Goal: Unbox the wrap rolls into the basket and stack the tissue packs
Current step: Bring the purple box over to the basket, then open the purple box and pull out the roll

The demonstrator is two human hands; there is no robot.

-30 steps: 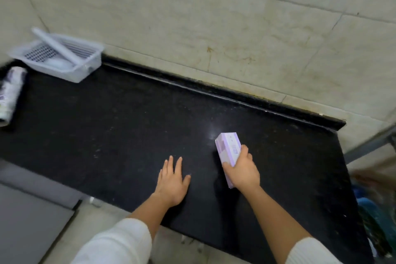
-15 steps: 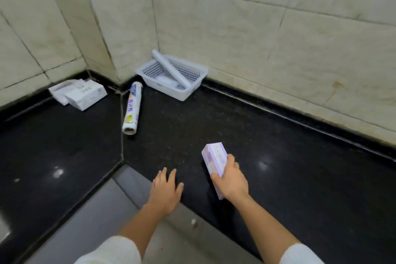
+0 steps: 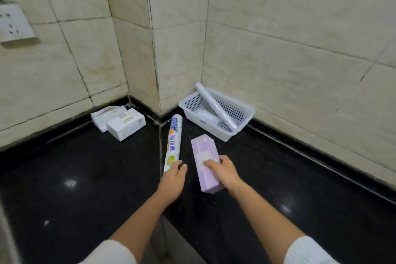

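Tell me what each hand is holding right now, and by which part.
The right hand grips the purple tissue pack across its middle, fingers over the top label. The left hand touches the near end of the printed wrap roll; a closed grip cannot be told.

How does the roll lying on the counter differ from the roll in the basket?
The printed roll lies flat on the black counter, outside the basket; the plain roll leans tilted across the basket, one end raised above the rim. The printed roll carries a colourful label; the plain roll is bare and whitish. The left hand is at the printed roll's near end; nothing touches the plain roll. Both are long, slim cylinders.
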